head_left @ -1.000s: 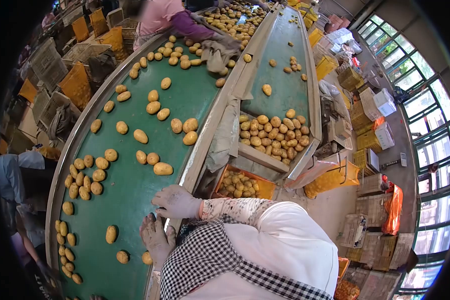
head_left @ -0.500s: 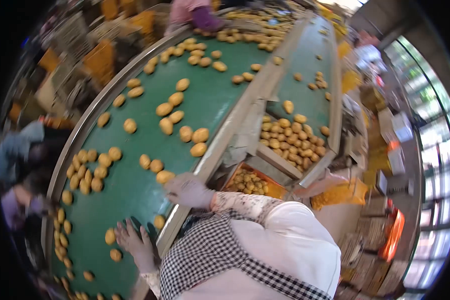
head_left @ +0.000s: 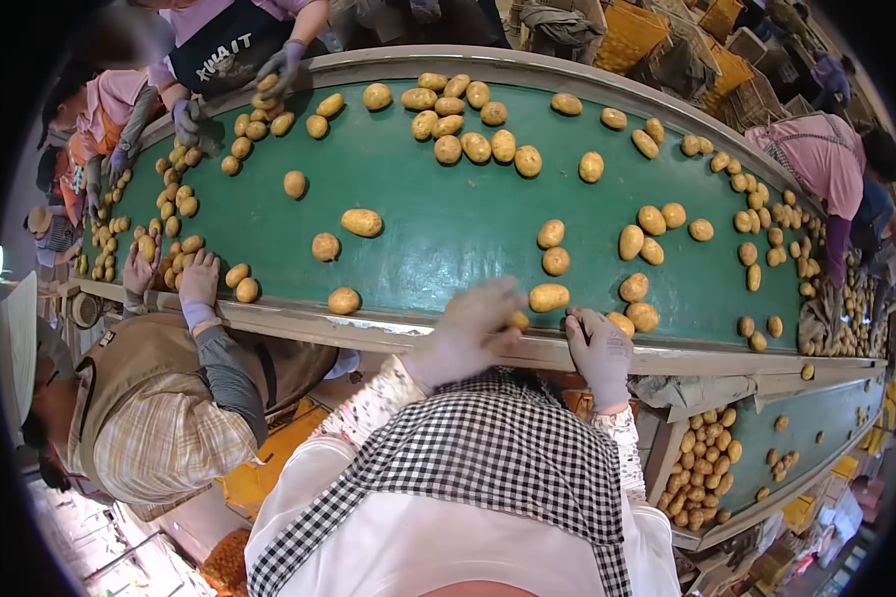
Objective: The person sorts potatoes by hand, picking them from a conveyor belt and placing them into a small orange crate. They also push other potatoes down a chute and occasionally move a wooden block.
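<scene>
A green belt [head_left: 418,239] carries scattered potatoes past the front of my body. My left hand [head_left: 473,328], in a pale glove, is blurred over the belt's near edge, with a small potato [head_left: 518,320] partly showing beneath it. Whether its fingers grip that potato is unclear. Just beyond lies a larger potato [head_left: 549,298] on the belt. My right hand [head_left: 599,353], also gloved, rests at the near rim with its fingers apart, beside another potato [head_left: 620,323]. Nothing shows in its grasp.
At left, a co-worker in a plaid shirt [head_left: 174,408] reaches over the belt. Other people stand across it, one in a dark apron [head_left: 219,60]. A pink-clad person [head_left: 816,159] leans in at right. Below right is a second belt [head_left: 806,433] with piled potatoes [head_left: 702,468].
The view has swung toward the left, bringing co-workers into sight. My left hand has lifted from lying flat over the belt and is now blurred near the rim. My right hand stays at the rim.
</scene>
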The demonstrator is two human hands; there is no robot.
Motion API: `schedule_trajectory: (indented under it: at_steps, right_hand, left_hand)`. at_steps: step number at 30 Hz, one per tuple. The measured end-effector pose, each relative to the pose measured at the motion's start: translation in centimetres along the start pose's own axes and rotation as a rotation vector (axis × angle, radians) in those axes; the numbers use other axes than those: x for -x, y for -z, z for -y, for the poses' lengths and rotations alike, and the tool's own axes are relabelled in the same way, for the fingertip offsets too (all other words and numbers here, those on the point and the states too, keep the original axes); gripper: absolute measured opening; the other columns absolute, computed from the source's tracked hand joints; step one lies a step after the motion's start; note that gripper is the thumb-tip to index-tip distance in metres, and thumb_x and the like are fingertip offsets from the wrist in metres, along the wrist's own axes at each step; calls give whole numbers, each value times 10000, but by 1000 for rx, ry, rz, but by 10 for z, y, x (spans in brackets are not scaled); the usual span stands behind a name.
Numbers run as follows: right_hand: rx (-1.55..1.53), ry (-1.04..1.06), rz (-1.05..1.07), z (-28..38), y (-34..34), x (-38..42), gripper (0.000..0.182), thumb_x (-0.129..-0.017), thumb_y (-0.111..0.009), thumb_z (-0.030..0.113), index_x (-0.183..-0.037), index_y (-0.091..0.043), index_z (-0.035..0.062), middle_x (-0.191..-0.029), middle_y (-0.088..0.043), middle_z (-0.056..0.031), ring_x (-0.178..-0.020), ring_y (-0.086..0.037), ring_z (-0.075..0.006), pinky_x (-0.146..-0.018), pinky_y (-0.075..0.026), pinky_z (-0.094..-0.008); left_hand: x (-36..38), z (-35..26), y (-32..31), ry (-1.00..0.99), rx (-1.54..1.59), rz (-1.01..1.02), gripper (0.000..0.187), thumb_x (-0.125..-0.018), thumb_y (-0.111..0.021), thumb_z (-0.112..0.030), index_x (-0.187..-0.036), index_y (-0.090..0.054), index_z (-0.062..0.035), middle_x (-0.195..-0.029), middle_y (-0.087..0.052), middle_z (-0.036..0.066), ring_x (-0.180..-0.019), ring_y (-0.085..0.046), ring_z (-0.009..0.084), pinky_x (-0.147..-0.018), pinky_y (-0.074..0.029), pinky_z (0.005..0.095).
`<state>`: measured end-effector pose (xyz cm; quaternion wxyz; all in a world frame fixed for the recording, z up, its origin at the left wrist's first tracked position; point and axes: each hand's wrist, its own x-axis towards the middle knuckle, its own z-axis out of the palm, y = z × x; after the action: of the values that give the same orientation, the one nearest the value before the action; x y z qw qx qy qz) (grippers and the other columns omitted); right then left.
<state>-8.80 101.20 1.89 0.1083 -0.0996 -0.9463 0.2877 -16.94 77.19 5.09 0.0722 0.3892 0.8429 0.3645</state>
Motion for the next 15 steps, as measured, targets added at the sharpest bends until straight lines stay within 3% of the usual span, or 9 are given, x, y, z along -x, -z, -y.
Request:
schedule_trajectory:
  at_steps: [2,4,6,7,8,11,15]
  right_hand:
    - [0,4,7,-11,6,2,186,-951,-663,259,-1019,-754,112,-926,-744,-98,-856,-705,-309,-742,-537,-426]
    - [2,19,4,-21,10,3,186,-951,-663,259,-1022,-757,115,-925,-746,-91,-852,-705,-304,-736,-537,-423]
    - [-27,43,-4,-29,17,6,183,-949,-663,256,-1018,-757,115,-923,-746,-87,-844,-704,-303,-727,-537,-422]
    - [-41,50,-12,-36,21,7,181,-948,-663,254,-1016,-757,115,-922,-747,-85,-840,-704,-302,-723,-537,-421]
    - [-49,67,-30,-42,26,7,166,-939,-674,245,-1004,-752,113,-911,-744,-86,-827,-704,-304,-714,-537,-419]
    - [-63,97,-51,-60,36,4,155,-932,-685,239,-991,-747,110,-898,-742,-89,-815,-703,-303,-706,-536,-422]
    - [-41,35,38,-79,53,6,206,-952,-672,253,-1064,-771,111,-950,-764,-87,-880,-723,-294,-780,-557,-399]
  left_hand:
    - [-24,17,34,106,-89,-18,485,-957,-650,-328,-1362,-634,-61,-1514,-511,211,-1456,-400,392,-1201,-317,489]
    - [-39,45,63,248,-493,-236,469,-960,-630,-379,-1330,-623,-90,-1512,-494,221,-1497,-313,448,-1214,-245,570]
    - [-43,110,73,593,-792,-358,531,-998,-566,-453,-1395,-573,-100,-1566,-437,224,-1520,-261,449,-1233,-156,596]
    - [-49,109,89,870,-782,-225,625,-1011,-517,-530,-1470,-506,-105,-1613,-373,224,-1531,-246,441,-1239,-147,597]
    - [-45,126,89,938,-717,-188,667,-1000,-531,-544,-1502,-478,-108,-1622,-360,225,-1533,-239,444,-1238,-147,606]
    - [-42,83,62,919,-753,-154,654,-1014,-533,-510,-1508,-474,-84,-1615,-365,236,-1519,-252,461,-1224,-215,597]
    - [-44,17,-5,611,-617,-34,627,-982,-605,-441,-1452,-525,-33,-1538,-456,239,-1482,-312,465,-1189,-250,617]
